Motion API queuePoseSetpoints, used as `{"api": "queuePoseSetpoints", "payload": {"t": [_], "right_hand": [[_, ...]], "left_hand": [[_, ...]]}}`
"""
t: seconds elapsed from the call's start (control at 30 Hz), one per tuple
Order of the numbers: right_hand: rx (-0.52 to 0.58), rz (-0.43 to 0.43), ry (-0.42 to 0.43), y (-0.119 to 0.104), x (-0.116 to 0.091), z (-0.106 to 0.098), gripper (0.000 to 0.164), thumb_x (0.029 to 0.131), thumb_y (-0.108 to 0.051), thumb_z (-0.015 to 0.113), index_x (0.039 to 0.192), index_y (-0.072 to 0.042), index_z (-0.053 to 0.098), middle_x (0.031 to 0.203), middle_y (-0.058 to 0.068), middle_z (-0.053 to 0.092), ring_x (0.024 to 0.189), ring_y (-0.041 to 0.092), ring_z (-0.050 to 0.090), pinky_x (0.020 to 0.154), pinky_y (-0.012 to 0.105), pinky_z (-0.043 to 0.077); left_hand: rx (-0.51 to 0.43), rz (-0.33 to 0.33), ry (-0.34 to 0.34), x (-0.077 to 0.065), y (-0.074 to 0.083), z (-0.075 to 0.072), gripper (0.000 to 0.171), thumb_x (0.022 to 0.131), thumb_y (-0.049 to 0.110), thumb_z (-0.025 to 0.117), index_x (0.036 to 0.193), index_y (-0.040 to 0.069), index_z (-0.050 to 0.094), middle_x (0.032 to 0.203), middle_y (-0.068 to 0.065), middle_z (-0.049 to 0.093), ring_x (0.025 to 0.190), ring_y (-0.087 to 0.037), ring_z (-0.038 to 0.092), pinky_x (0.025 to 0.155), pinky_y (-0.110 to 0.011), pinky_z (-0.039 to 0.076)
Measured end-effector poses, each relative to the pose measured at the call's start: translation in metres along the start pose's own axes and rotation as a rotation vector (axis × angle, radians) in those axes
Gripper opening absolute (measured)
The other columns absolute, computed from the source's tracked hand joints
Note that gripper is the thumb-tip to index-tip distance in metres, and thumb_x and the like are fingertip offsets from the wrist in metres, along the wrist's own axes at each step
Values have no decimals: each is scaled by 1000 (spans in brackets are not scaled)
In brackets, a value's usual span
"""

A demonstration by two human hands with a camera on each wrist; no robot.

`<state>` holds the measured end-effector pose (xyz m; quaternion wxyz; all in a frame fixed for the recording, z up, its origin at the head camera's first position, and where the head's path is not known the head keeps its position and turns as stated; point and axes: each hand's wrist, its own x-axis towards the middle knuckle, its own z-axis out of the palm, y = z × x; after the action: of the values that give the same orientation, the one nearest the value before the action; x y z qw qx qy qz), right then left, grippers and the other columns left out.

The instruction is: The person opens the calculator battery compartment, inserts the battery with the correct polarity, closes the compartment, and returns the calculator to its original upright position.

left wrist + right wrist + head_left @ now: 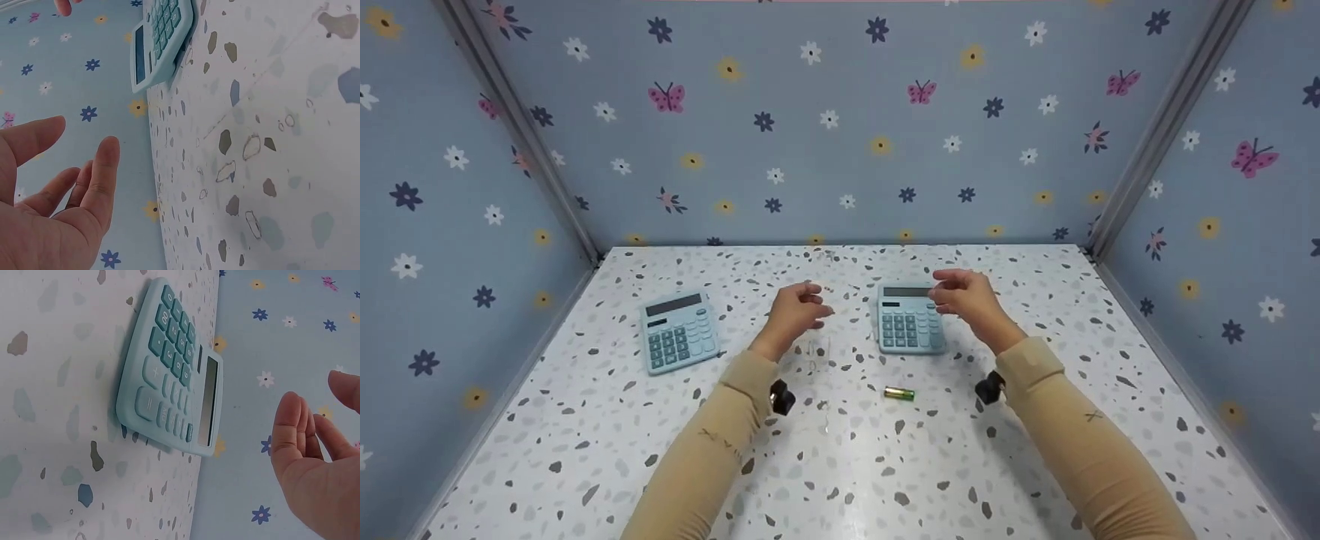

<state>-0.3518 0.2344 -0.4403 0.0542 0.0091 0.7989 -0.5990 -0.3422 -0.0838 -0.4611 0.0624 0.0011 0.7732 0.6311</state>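
Two light-blue calculators lie face up on the table. My right hand (969, 304) hovers by the top right corner of the right calculator (911, 330), its fingers loosely bent with nothing between them. My left hand (795, 311) is raised over the table between the two calculators, holding nothing, thumb and fingers apart. The left calculator (681, 334) sits slightly turned, to the left of that hand. A small green and gold battery (899, 394) lies below the right calculator. In the right wrist view, the right calculator (169, 371) shows its keys and display beside my loosely curled fingers.
The speckled white table (840, 465) is enclosed by light-blue flowered panels (840, 150) at the back and both sides. Grey metal posts (1170, 127) stand at the back corners. A black wrist camera (990, 388) hangs below each cuff.
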Motion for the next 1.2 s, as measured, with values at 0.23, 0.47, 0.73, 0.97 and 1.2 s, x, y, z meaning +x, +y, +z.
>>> {"api": "queuePoseSetpoints", "payload": {"t": [0.23,0.47,0.73,0.97,1.2], "right_hand": [[-1,-25,-12,6,-9,6,50,104,-11,70,152,0,59,115,9,66,107,23,71,96,31,64],[-3,-20,-20,6,-15,12,48,103,-8,69,150,-2,62,114,8,66,111,28,70,93,28,65],[19,-16,-40,3,-20,17,47,102,-7,71,148,-1,63,113,7,66,111,26,70,91,26,64],[30,-34,-59,4,-22,24,49,101,-7,72,148,0,62,112,6,66,100,17,70,86,25,64],[33,-64,-88,6,-26,33,51,101,-7,72,150,3,60,110,6,66,104,24,72,85,25,65]], "left_hand": [[50,-9,12,-6,-7,-8,55,100,7,73,151,-4,56,141,-25,59,124,-31,64,104,-42,63],[60,-9,13,-10,-10,-17,53,100,8,73,149,-3,57,146,-27,58,127,-32,63,104,-43,63],[49,1,8,-16,-15,-29,55,101,10,72,151,-3,56,136,-22,60,122,-33,66,103,-43,64],[60,4,34,-19,-19,-45,55,101,10,70,152,-4,55,140,-27,57,119,-32,68,104,-47,63],[71,-8,48,-22,-26,-67,57,104,13,69,154,-6,51,141,-26,55,123,-32,66,109,-48,61]]}}
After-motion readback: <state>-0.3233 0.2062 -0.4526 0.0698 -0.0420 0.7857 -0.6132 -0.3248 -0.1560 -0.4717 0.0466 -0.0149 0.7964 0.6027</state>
